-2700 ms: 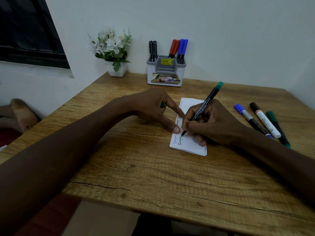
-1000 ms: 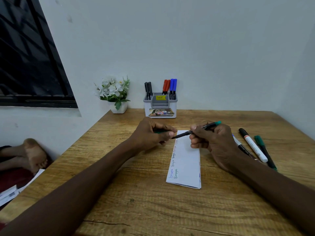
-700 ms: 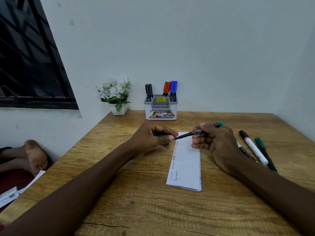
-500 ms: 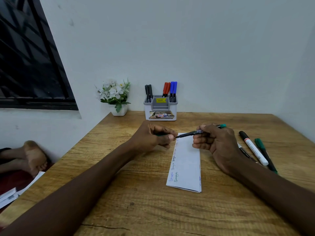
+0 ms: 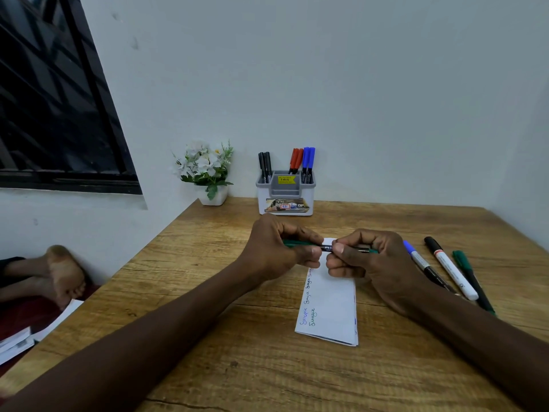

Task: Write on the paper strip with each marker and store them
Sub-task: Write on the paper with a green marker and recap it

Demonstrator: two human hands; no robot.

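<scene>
- Where the paper strip ends farthest, the green marker lies level above it.
- The left hand curls round its cap end.
- The right hand pinches its barrel.

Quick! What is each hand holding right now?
Left hand: closed, fingers curled round the green cap.
Right hand: closed, fingers pinching the green marker by its barrel.

The left forearm and right forearm are being stretched forward. The left grip and right grip are being held close together, both curled round a green marker.
</scene>
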